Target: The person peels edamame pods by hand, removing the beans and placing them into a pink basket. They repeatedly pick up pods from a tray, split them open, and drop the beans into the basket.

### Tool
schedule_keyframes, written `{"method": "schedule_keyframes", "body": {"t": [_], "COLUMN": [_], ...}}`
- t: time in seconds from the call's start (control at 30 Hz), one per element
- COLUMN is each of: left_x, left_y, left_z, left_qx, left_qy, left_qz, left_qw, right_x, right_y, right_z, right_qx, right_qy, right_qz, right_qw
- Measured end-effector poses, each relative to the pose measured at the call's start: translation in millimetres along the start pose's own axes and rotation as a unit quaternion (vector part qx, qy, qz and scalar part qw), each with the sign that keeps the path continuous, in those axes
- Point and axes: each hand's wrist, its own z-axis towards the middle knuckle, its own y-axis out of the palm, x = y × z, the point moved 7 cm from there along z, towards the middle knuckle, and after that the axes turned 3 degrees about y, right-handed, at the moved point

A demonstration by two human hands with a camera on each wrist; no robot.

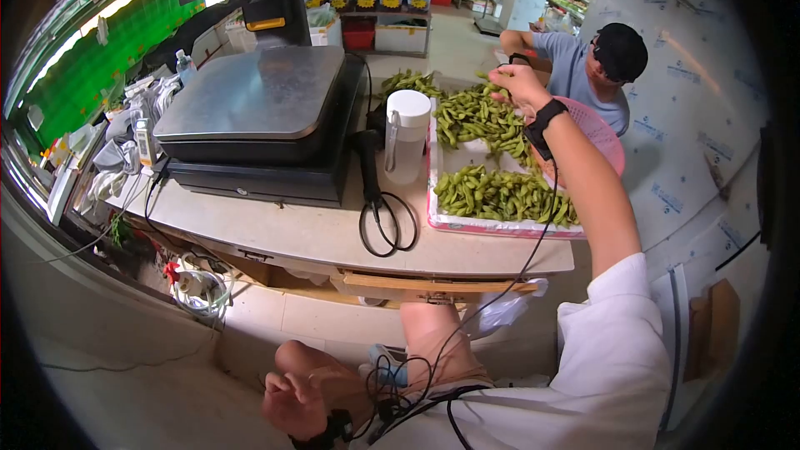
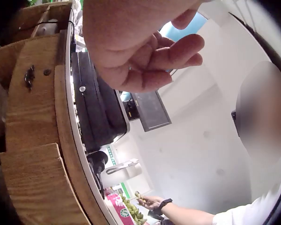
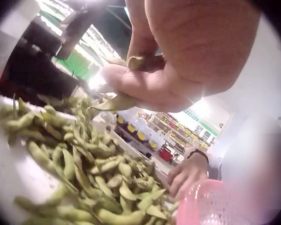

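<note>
My right hand [image 1: 523,90] is raised over the far side of a shallow white box [image 1: 477,152] and grips a few green soybean pods [image 3: 116,102] between thumb and fingers. More pods lie in the box as two heaps, a near heap [image 1: 496,193] and a far heap [image 1: 467,117], with bare white bottom between them. My left hand [image 1: 296,404] hangs low beside my leg, fingers loosely curled and holding nothing. In the left wrist view that left hand [image 2: 136,51] appears close up, below the counter's level.
A pink basket [image 1: 596,129] stands right of the box, with another person [image 1: 575,67] behind it. On the counter [image 1: 467,257] are a scale [image 1: 250,100], a white-lidded bottle [image 1: 407,137] and a handheld scanner [image 1: 367,168]. A black cable [image 1: 533,254] runs from my right wrist.
</note>
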Motion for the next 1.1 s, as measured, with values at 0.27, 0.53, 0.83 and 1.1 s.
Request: {"method": "schedule_keyframes", "body": {"t": [0.27,0.53,0.83,1.1], "left_x": [-61,-126,-132,-121], "left_y": [40,92,60,43], "left_z": [26,25,2,3], "left_qx": [-0.021,-0.058,0.075,0.206], "left_qy": [-0.114,-0.3,-0.272,-0.239], "left_qz": [0.075,-0.048,-0.211,-0.081], "left_qw": [0.99,0.951,0.936,0.945], "right_x": [-90,-30,-7,-8], "right_y": [93,216,251,255], "right_z": [-211,-380,-385,-394], "right_qx": [-0.331,-0.682,-0.608,-0.508], "right_qy": [-0.046,-0.234,-0.249,-0.326], "right_qz": [-0.088,-0.151,-0.202,-0.215], "right_qw": [0.939,0.677,0.726,0.767]}}
